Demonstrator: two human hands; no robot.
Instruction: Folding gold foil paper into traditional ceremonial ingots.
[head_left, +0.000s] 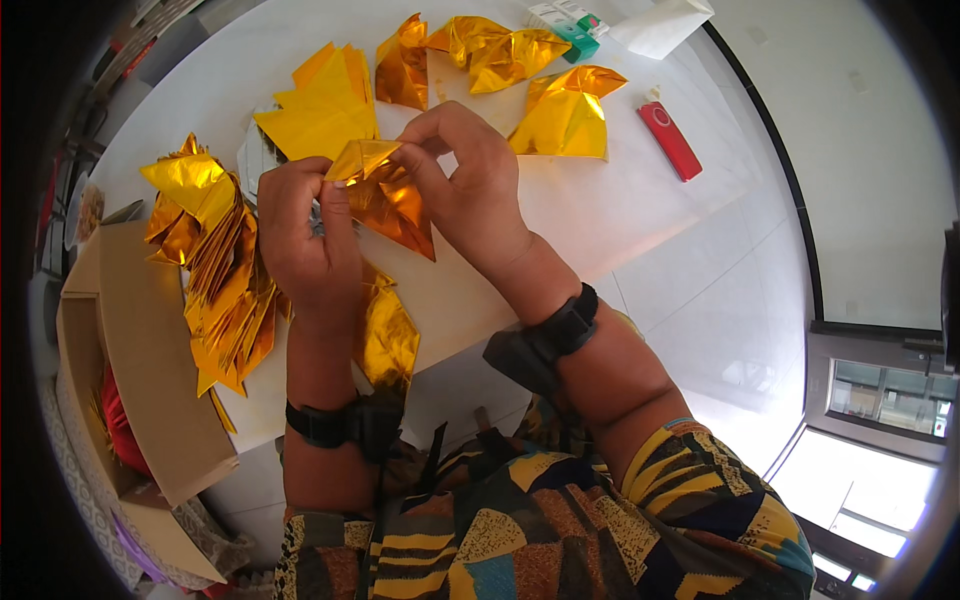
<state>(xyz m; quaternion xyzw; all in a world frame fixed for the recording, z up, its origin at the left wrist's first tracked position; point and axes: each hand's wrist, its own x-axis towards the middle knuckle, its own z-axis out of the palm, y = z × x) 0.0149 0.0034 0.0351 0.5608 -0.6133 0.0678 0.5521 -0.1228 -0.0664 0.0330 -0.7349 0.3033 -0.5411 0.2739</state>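
Between my two hands is a folded piece of gold foil paper (390, 202), held above the table. My left hand (307, 225) pinches its left corner between thumb and fingers. With thumb and forefinger, my right hand (469, 176) grips the upper right edge. The lower part of the paper hangs to a point. Below it, a gold foil sheet (386, 330) lies at the table's near edge, partly hidden by my left forearm. Left of my left hand rests a thick bundle of folded gold foil papers (225, 262). Just beyond my hands is a stack of yellow-gold papers (330, 105).
Folded gold foil pieces (566, 116) lie along the far side of the white table (675, 217). A red phone-like object (670, 142), green-and-white boxes (574, 34) and white paper (664, 26) are at the right. An open cardboard box (150, 360) with something red inside stands at the left.
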